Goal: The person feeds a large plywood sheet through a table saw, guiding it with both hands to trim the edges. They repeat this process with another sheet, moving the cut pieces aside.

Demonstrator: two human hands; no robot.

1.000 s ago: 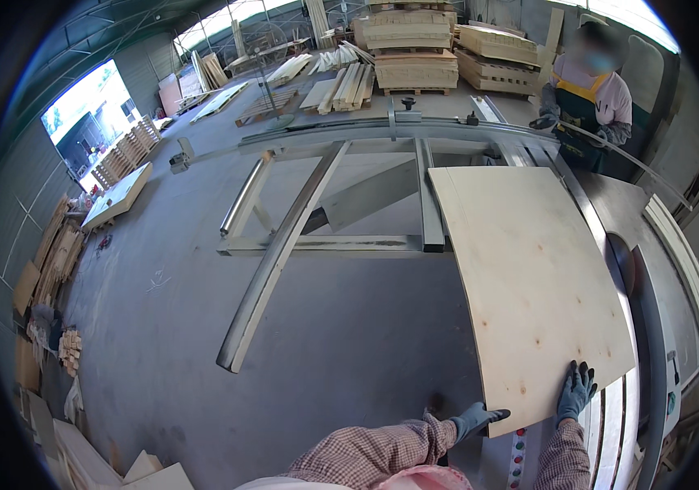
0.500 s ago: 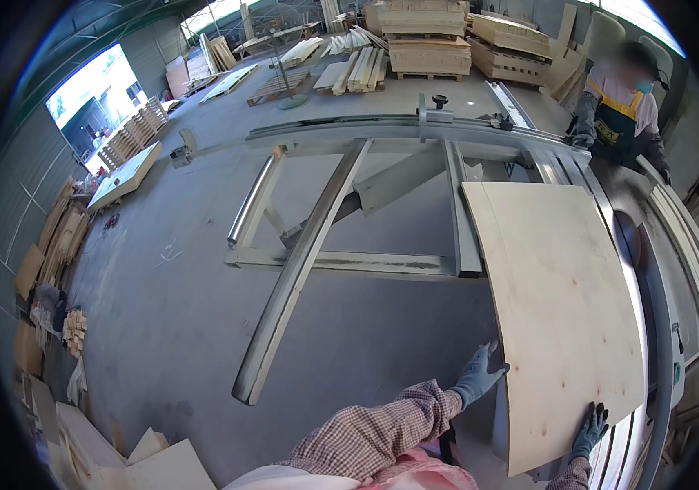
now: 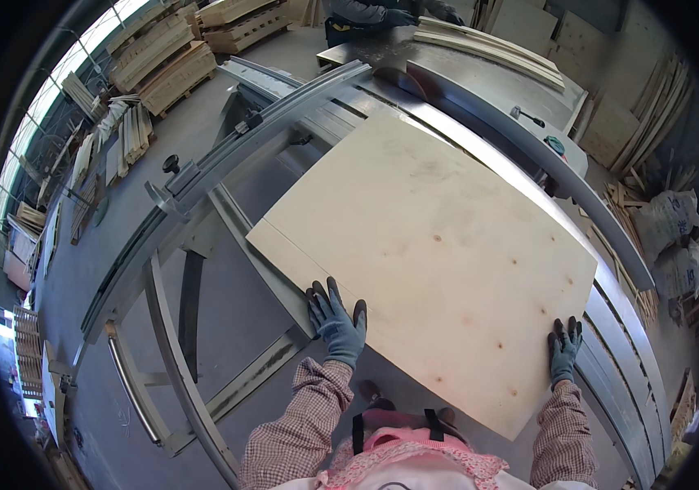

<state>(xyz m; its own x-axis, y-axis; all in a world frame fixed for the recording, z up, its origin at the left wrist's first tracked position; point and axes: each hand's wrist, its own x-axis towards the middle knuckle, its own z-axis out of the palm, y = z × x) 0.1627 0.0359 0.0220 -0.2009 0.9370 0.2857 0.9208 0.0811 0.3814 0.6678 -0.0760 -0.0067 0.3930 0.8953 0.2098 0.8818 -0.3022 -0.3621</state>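
Note:
A pale plywood sheet (image 3: pixel 439 245) with small brown knots lies on the sliding table (image 3: pixel 611 327) of a panel saw, a corner pointing toward me. My left hand (image 3: pixel 338 325), in a blue-grey glove with dark fingertips, rests on its left edge, fingers spread and stretched out. On the sheet's right edge lies my right hand (image 3: pixel 564 353), gloved alike, its fingers extended upward. A thin line runs across the sheet near my left hand. Past the far corner, part of a dark round saw blade (image 3: pixel 402 82) shows beside the table.
A metal crosscut fence (image 3: pixel 227 159) with a black knob crosses at left above an open steel frame (image 3: pixel 264 371). Across the saw, a person (image 3: pixel 366 15) handles long wooden strips (image 3: pixel 488 51). Stacked timber (image 3: pixel 162 69) stands far left; white sacks (image 3: pixel 668 220) are at right.
My view has swung right and down toward the sheet. My left hand now lies spread on top of its left edge, and my right hand is still at the right edge.

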